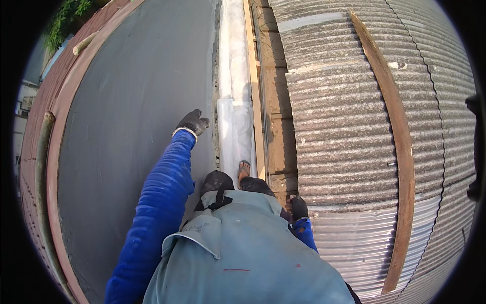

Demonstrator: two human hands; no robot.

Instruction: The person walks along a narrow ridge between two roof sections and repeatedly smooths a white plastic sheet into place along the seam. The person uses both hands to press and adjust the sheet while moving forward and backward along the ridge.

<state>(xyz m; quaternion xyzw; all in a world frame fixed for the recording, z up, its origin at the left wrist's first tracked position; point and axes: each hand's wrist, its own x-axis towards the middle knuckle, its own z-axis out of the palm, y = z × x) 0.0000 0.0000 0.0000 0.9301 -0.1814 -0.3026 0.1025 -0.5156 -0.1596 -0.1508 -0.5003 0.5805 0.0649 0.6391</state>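
My left hand (192, 123), in a dark glove with a pale cuff, hangs over the smooth grey surface (136, 81) near its right edge. Its fingers are slightly apart and nothing shows in them. Down by my right thigh is my right hand (297, 206), in a dark glove that leaves fingertips bare. Its fingers look curled in, with no object showing; the palm is hidden. Between the grey surface and a wooden batten (254, 86) runs a whitish sheet-covered strip (234, 121), where my sandalled foot (244, 168) rests.
A gap (281, 111) with brown blockwork lies right of the batten. Beyond it spreads a corrugated roof (339, 121), crossed by a long wooden plank (397, 126) and a dark cable. Along the left border are a reddish board (56, 137) and a round pole (42, 162).
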